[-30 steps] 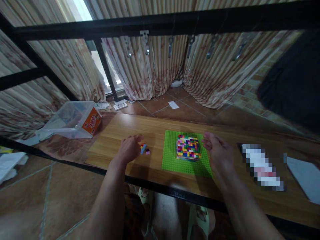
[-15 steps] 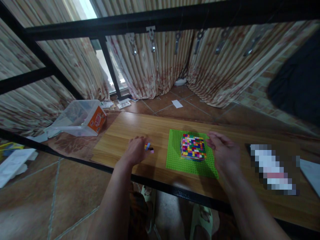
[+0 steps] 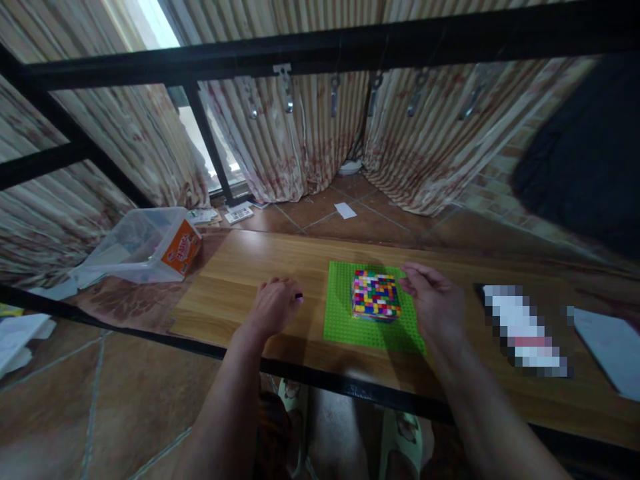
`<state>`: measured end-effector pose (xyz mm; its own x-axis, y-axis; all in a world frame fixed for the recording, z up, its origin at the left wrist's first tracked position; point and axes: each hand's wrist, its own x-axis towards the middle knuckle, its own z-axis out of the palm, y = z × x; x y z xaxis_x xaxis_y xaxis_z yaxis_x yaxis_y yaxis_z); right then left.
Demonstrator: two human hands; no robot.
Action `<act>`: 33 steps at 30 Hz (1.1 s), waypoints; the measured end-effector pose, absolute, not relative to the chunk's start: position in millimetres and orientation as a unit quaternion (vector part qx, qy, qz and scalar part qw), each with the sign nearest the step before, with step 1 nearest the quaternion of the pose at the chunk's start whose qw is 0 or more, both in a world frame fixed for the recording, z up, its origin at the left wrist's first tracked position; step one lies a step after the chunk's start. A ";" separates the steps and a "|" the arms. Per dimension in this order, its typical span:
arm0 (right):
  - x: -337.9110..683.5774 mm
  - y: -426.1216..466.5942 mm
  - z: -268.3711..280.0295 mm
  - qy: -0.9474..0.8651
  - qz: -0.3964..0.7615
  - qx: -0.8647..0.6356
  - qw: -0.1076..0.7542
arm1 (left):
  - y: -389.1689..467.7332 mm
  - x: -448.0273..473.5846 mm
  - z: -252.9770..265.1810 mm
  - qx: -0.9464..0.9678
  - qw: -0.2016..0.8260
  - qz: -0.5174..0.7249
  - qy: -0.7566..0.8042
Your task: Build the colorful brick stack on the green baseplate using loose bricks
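A square block of stacked multicoloured toy bricks (image 3: 376, 295) stands on a green studded baseplate (image 3: 337, 320) on the wooden table. Left of the baseplate, my left hand (image 3: 276, 307) is low over the tabletop with its fingers curled round a few small toy bricks (image 3: 299, 296). Only a dark one and a pinkish one show at its edge; the fingers hide the others. My right hand (image 3: 437, 300) is at the baseplate's right edge, beside the stack, thumb and fingertips pinched together. Whatever may be between those fingertips is too small to make out.
A clear plastic bin (image 3: 145, 247) with an orange label stands beyond the table's left end. On the right lie a blurred-out flat item (image 3: 525, 330) and a white sheet (image 3: 607, 347). A black metal bar (image 3: 300, 57) with hanging hooks crosses ahead, before curtains.
My left hand has closed over the small loose bricks that lay beside it. My right hand keeps its pinch by the stack. The whole view has shifted slightly.
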<state>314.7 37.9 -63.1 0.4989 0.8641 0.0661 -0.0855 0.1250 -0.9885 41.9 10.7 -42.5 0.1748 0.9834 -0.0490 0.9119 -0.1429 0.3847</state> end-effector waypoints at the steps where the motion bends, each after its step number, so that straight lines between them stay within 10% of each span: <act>1: 314.4 37.6 -62.2 -0.349 0.358 -0.557 0.663 | 11.4 42.6 -41.8 0.746 0.199 0.149 0.618; 14: 284.4 5.6 -33.4 -0.680 0.323 -0.413 0.513 | 12.4 97.1 -34.0 0.467 0.650 0.450 0.396; 33: 288.8 6.3 -41.4 -0.644 0.343 -0.462 0.505 | 19.6 132.4 -37.3 0.531 0.564 0.495 0.394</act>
